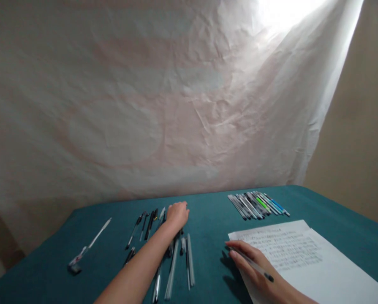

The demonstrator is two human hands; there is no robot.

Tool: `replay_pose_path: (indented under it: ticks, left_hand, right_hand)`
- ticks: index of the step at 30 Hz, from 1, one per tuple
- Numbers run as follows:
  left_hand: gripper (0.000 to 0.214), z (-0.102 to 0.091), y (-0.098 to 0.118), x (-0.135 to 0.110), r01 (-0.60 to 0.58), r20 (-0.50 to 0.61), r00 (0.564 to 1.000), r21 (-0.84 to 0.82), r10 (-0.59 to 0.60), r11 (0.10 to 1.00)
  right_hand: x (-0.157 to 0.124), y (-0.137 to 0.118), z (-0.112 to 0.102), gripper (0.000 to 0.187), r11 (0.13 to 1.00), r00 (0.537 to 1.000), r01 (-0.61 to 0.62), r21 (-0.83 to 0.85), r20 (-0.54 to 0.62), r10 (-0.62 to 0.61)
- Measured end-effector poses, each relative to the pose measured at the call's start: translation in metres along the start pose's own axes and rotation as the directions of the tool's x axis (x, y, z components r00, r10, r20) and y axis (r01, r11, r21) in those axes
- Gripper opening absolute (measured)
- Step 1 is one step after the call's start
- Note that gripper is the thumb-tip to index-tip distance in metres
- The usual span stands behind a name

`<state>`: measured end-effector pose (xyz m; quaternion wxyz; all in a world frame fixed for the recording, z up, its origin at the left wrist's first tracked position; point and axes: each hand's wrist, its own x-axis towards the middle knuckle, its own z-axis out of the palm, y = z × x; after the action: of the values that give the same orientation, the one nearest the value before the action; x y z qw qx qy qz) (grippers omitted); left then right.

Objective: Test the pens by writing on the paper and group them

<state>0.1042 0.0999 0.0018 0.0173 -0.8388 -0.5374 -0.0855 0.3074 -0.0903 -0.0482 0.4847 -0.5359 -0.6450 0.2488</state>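
My left hand (177,214) reaches forward over a loose spread of pens (172,266) on the teal table (208,219), fingers curled down among the pens at the far end; what they grip is hidden. My right hand (255,264) rests on the left edge of a white sheet covered in handwriting (303,253) and holds a slim pen (252,264) between the fingers, its dark end pointing towards me.
A tidy row of several pens (258,204), one green and one blue, lies at the far right of the table. A single white pen (89,245) lies apart at the left. A wrinkled white cloth (163,105) hangs behind the table.
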Motion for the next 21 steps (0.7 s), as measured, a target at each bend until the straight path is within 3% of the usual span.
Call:
replay_pose_path:
  ticks: [3,11,17,21]
  left_hand:
    - [0.028,0.008,-0.002,0.022,0.053,0.005,0.999,0.043,-0.053,0.998]
    - [0.028,0.027,0.004,0.042,0.082,0.003,0.997,-0.033,-0.082,0.996]
    - [0.028,0.027,0.015,0.038,0.089,-0.015,0.995,-0.328,-0.099,0.940]
    - [0.019,0.018,0.034,0.022,0.049,-0.037,0.995,-0.635,-0.093,0.771]
  right_hand:
    - [0.001,0.000,-0.003,0.033,0.999,0.996,-0.039,-0.002,0.083,0.039]
    - [0.003,0.005,-0.004,0.035,0.996,0.993,-0.063,-0.056,0.098,0.069]
    - [0.005,-0.006,-0.008,0.035,0.992,0.985,-0.068,-0.102,0.152,0.083]
    - [0.008,-0.010,-0.010,0.034,0.990,0.977,0.023,-0.141,0.215,0.008]
